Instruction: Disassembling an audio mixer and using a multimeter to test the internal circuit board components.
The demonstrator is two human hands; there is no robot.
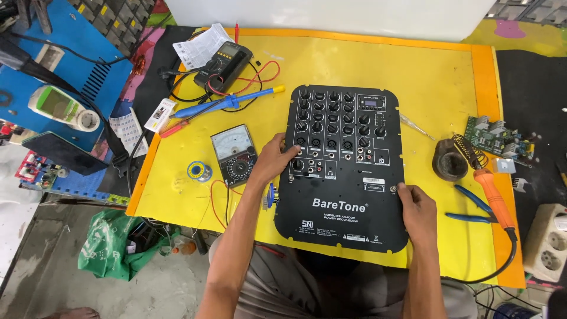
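A black mixer panel [348, 207] with rows of knobs and jacks lies flat on the yellow mat [431, 82] before me. My left hand [273, 160] grips its left edge, the thumb on the face near the jacks. My right hand [417, 208] rests on the panel's right edge, fingertips on the face near a small socket. Each hand holds only the panel.
An analog multimeter [234, 155] and a solder spool [199, 171] sit left of the panel. A digital multimeter [223, 66] and a blue desoldering pump [227, 103] lie behind. An orange soldering iron [491, 192], its stand [450, 162], blue pliers [472, 208], a green circuit board [496, 137] are right.
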